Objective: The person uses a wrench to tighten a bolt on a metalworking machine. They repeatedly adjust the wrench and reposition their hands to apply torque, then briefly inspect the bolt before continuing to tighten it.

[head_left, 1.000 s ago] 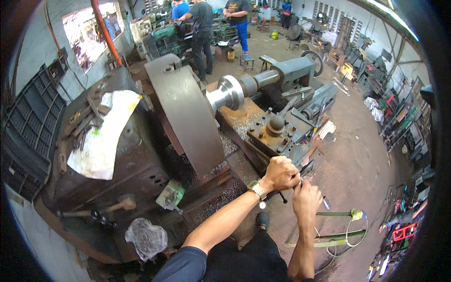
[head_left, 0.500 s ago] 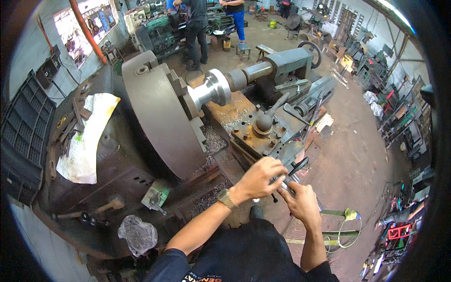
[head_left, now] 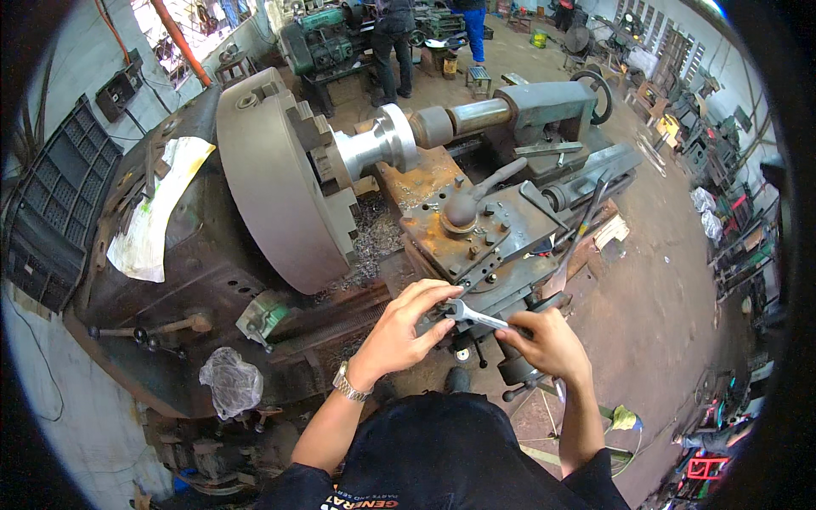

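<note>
your right hand (head_left: 548,342) grips a shiny metal wrench (head_left: 483,319); your left hand (head_left: 403,335) curves by its forked end (head_left: 457,309), hold unclear.

Near and right of the large round grey steel chuck (head_left: 276,187), the bare right hand (head_left: 551,344) grips a silver open-ended metal wrench (head_left: 483,317); the bare left hand (head_left: 404,333) brackets the wrench's head between thumb and fingers. A shiny flanged silver metal cylinder (head_left: 370,151) juts from the chuck's right face. Right of the chuck sits a rust-stained steel tool post (head_left: 450,245); left of it lies stained white paper (head_left: 161,214).
</note>
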A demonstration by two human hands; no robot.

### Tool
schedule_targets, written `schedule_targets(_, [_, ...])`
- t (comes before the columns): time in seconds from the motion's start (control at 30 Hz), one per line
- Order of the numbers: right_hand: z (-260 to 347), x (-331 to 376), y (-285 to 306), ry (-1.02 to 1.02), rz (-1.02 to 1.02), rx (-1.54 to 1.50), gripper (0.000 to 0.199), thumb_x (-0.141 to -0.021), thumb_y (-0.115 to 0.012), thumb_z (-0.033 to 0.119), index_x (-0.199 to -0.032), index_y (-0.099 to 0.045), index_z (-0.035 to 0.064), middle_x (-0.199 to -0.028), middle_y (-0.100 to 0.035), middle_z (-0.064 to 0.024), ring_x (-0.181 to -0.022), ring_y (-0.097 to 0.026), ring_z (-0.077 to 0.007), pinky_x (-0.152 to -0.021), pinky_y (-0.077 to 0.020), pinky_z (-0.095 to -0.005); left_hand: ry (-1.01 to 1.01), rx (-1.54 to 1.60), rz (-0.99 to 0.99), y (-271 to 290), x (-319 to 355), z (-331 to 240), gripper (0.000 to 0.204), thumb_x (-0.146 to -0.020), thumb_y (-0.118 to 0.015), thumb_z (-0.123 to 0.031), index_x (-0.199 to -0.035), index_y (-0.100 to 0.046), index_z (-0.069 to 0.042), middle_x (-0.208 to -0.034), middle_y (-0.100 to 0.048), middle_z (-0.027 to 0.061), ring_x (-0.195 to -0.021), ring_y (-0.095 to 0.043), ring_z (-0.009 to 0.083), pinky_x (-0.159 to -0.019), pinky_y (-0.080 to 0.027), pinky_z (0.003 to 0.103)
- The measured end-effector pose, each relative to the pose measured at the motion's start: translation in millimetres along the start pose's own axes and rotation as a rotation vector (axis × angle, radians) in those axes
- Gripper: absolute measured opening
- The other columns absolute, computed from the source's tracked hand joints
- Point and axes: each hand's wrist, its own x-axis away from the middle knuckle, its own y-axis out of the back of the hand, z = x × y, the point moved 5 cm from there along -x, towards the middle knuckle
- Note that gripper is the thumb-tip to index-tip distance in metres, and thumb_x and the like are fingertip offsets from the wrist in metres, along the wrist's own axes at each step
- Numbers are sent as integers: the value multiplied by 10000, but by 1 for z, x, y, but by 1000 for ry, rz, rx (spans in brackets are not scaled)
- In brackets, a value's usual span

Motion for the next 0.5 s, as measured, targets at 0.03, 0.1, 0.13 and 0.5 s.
schedule_targets(0.03, [-6,-7,3,66,1,-27,362,-950,-704,353,-873,-696,-1,-680,-609,-238,-641,-620,-428,-590,-475,-464,-1,-51,-13,-2,-1,-2,437,-853,-732,-68,-1279,-645,-29,-1239,-650,158,-1159,-636,321,-1016,-495,404])
schedule_targets(0.1, [-20,-19,5,105,40,-14,385,-946,-703,378,-872,-706,0,-690,-617,-240,-664,-632,-427,-608,-482,-467,18,-136,-50,-6,-2,-4,466,-810,-755,-9,-1265,-653,-30,-1224,-651,158,-1148,-639,333,-1006,-503,399])
schedule_targets(0.13, [-23,-24,8,148,50,-39,388,-945,-702,382,-886,-711,-1,-697,-622,-242,-674,-634,-430,-614,-485,-468,23,-156,-65,-8,-2,-5,462,-807,-757,-6,-1258,-658,-33,-1219,-654,156,-1143,-642,333,-1003,-505,399])
schedule_targets(0.5, [-35,-84,22,400,290,22,467,-926,-722,434,-836,-688,-22,-671,-573,-240,-576,-479,-366,-583,-438,-451,161,-151,-251,-20,8,-2,446,-793,-733,101,-1220,-678,-17,-1223,-642,119,-1045,-692,214,-921,-572,324])
